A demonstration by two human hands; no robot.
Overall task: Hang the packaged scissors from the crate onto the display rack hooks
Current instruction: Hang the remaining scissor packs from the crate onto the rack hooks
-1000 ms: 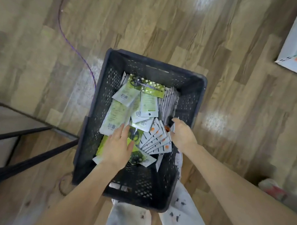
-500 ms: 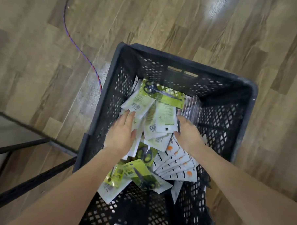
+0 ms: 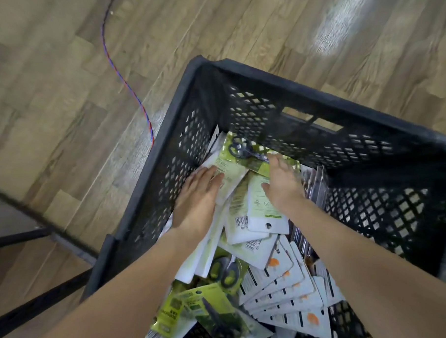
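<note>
Inside the crate point(image 3: 284, 95), both flat hands press green-and-white scissors packs point(image 3: 245, 169).

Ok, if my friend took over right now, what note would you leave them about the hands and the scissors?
Left hand: open, fingers flat on a white-backed scissors pack at the crate's left side.
Right hand: open, reaching onto the green scissors pack by the far wall; no grip yet.
All packs in view lie in the crate, including a fanned white stack nearer you.
Done: nothing lifted out in view.
Left: pick packs, hang them on the rack hooks, which are out of view.
</note>
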